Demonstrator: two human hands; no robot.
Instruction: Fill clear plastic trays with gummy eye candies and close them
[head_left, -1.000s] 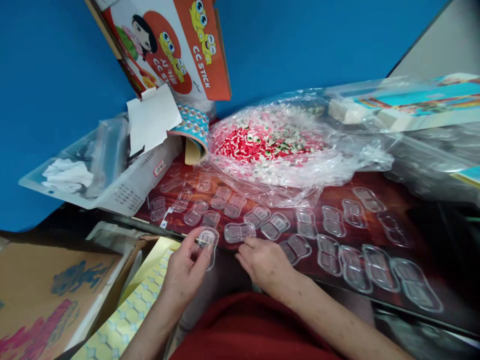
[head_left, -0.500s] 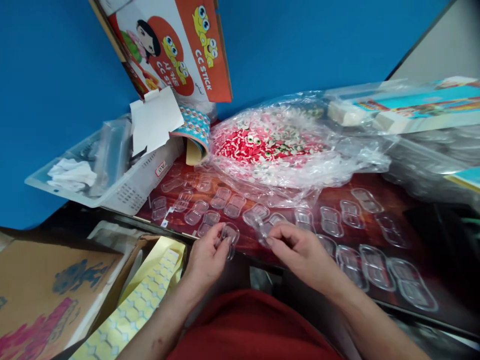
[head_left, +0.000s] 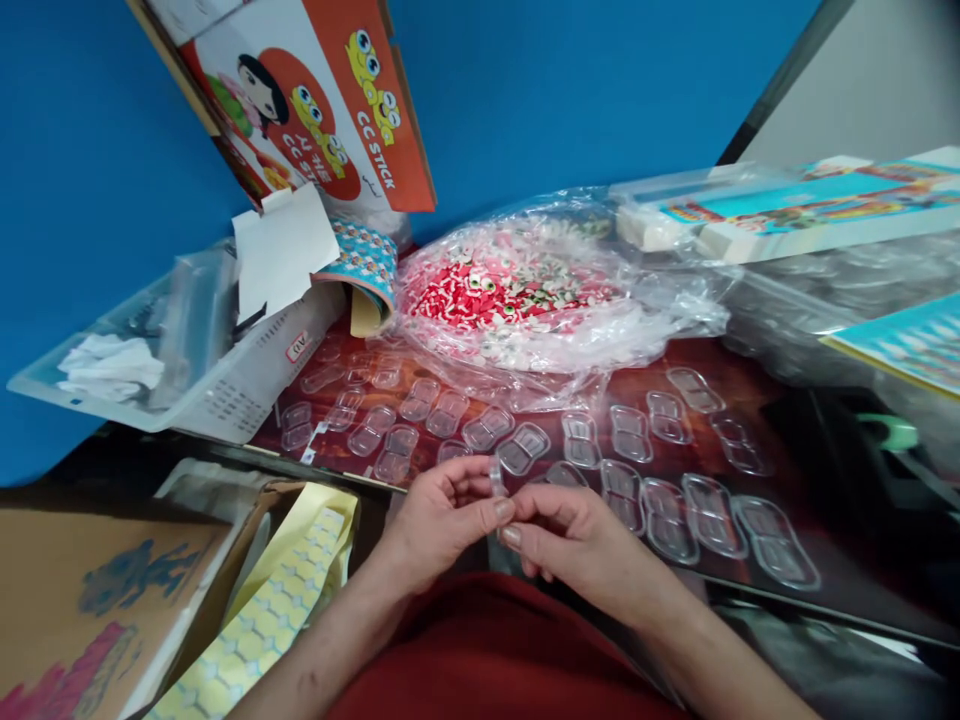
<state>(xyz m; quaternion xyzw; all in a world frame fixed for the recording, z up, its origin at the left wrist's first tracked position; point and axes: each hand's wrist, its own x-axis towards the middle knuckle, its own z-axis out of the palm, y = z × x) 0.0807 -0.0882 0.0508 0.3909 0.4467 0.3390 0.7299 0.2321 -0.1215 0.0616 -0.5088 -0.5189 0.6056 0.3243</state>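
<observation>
My left hand (head_left: 435, 520) and my right hand (head_left: 577, 540) meet in front of my body, thumbs touching. Between their fingertips they pinch a small clear plastic blister tray (head_left: 496, 477), held on edge. Beyond the hands, several more clear blister trays (head_left: 525, 447) lie in rows on the dark red table (head_left: 750, 400). An open plastic bag of red, white and green candy pieces (head_left: 517, 290) sits behind the rows.
A grey basket with white cloth (head_left: 150, 360) stands at the left. An orange CC STICK carton (head_left: 300, 90) leans on the blue wall. A sheet of yellow-white stickers (head_left: 277, 610) lies in a cardboard box at lower left. Printed cards in wrap (head_left: 787, 200) sit at right.
My right hand lifted a tray from the row and came in to my left hand; both now pinch one tray together close to my body. The view shifted slightly right.
</observation>
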